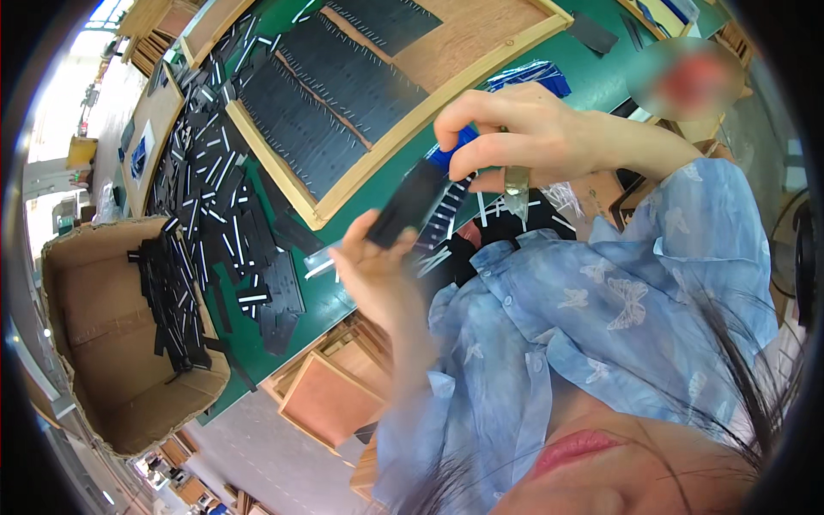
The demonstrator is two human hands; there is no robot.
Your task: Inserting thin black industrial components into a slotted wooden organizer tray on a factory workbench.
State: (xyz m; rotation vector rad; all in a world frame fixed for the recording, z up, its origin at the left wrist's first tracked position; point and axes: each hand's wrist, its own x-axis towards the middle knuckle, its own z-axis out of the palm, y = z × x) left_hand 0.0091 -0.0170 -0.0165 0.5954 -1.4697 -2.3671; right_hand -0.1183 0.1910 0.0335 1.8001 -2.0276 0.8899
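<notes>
My left hand (378,270) is closed on a flat black piece (405,202), gripping its lower end between thumb and fingers. The piece is tilted and slightly blurred. At its upper end is my right hand (519,133), its fingers curled in a pinch. Something blue (461,144) shows between these fingers, but I cannot tell whether they hold it. Beside the black piece is a dark strip with pale cross bars (445,215), partly hidden. A clear strip (319,262) with a white edge lies by my left fingers.
A wood-framed board (318,210) with rows of black pieces lies on the green table (322,296). Loose black pieces with white strips (219,172) are heaped to its left. A cardboard box (103,330) holds more. A blue bundle in clear plastic (549,79) lies beyond my right hand.
</notes>
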